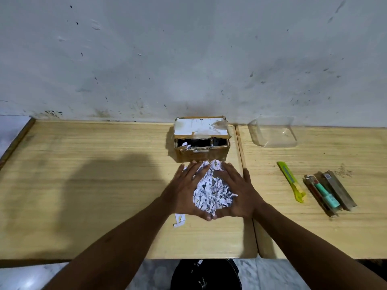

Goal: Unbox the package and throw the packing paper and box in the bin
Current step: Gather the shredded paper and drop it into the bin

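Looking down from the head camera, we see our left hand [184, 191] and right hand [236, 191] cupped around a heap of shredded packing paper [211, 191] on the counter [94, 185]. Our fingers [188, 172] are spread flat, thumbs touching at the near side, pressing the heap from both sides rather than clenched. Just beyond it stands the cardboard box [202, 139], its flap up, against the wall. A stray paper scrap [179, 220] lies by our left wrist. To the right lie a clear plastic container [274, 131], a yellow utility knife [291, 181] and a small opened carton [328, 191]. Below the counter edge sits a black bin [206, 275].
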